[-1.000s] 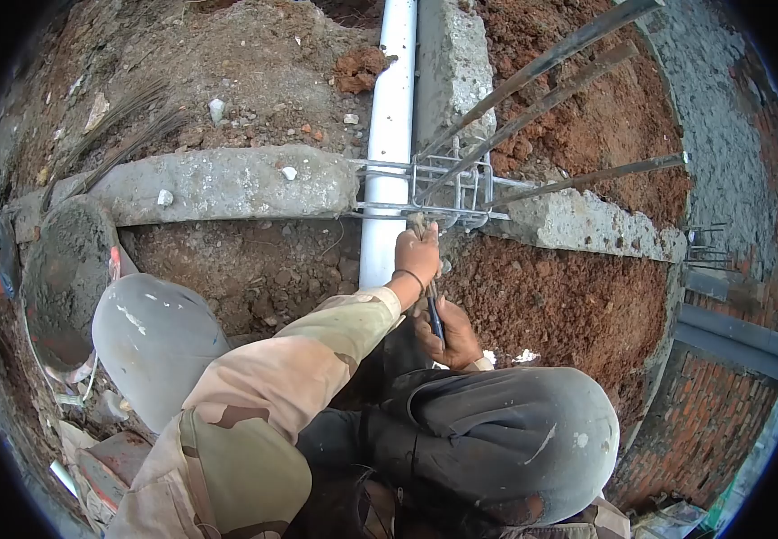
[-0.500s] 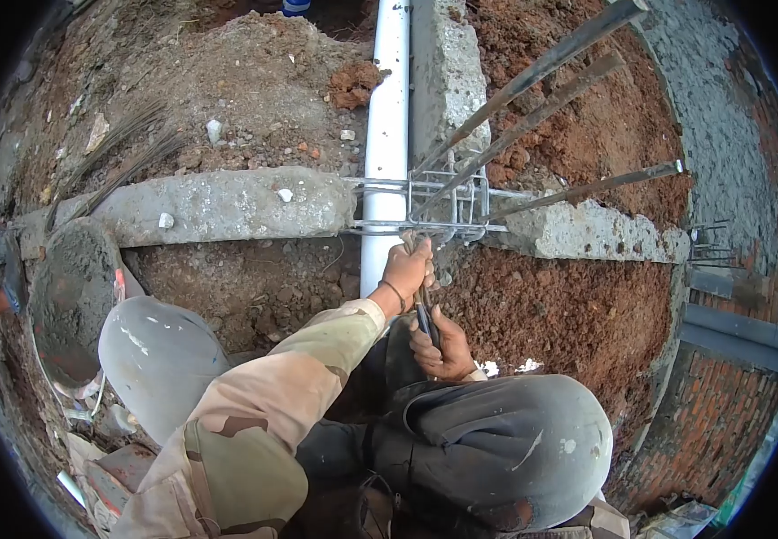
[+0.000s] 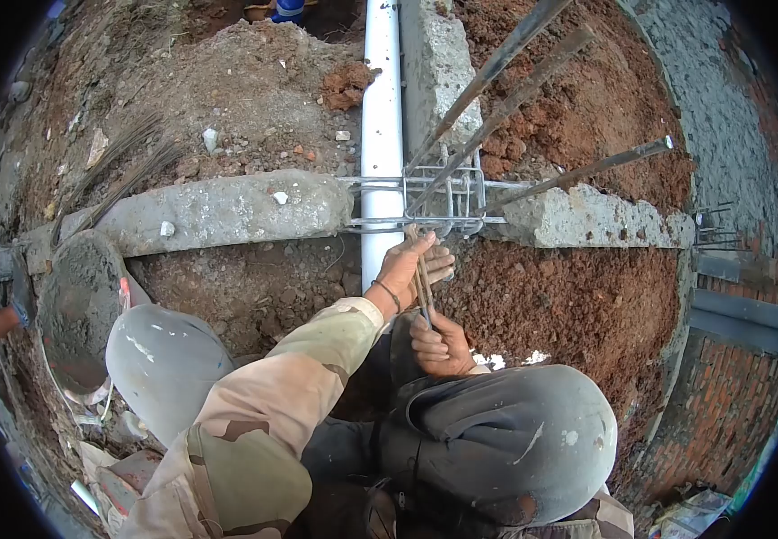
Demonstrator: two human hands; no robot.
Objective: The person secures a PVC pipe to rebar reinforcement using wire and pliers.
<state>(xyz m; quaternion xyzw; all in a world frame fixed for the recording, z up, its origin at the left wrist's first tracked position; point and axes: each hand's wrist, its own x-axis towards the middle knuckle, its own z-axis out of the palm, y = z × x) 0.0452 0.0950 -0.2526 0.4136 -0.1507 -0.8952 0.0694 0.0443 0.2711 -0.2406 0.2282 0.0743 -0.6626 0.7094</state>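
A long metal hand tool (image 3: pixel 424 286) with slim arms runs between my two hands. My left hand (image 3: pixel 401 272) is beside its upper part, just below the steel rebar cage (image 3: pixel 447 198); the fingers are loosened and stretch out behind the tool. Closed around the tool's lower end is my right hand (image 3: pixel 441 347), near my right knee. The cage bridges a gap between concrete beams and crosses over a white pipe (image 3: pixel 383 108). Whether the tool's tip touches the cage is hard to tell.
Three steel bars (image 3: pixel 600 171) slant up and right from the cage. A concrete beam (image 3: pixel 236 205) lies left, another (image 3: pixel 595 220) right. Thin wires (image 3: pixel 128 180) rest on the left beam. A mortar-filled container (image 3: pixel 82 310) stands by my left knee. Another person's arm (image 3: pixel 1 322) shows far left.
The fingers of my left hand have loosened from their closed grip and spread to the right. My right hand keeps its hold. The view has shifted slightly.
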